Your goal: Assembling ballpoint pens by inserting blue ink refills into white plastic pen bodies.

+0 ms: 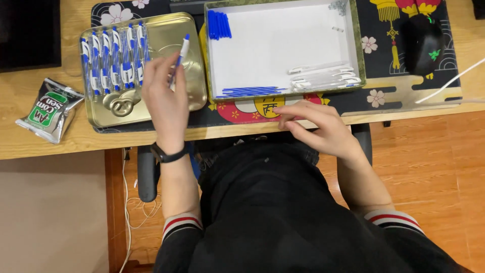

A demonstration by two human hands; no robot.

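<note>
Left hand (164,98) pinches a slim white pen (181,54) with blue cap and blue grip, tilted above the gold tin tray (174,35) of matching pens. Right hand (316,124) rests loosely curled, holding nothing, at the desk edge (76,139) below the white box (283,45).

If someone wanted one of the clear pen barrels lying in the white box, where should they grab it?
Likely from above, pinching the nearest clear barrel across its middle. The barrels lie flat, side by side near the white box's front right corner, so their ends and sides are crowded.
</note>
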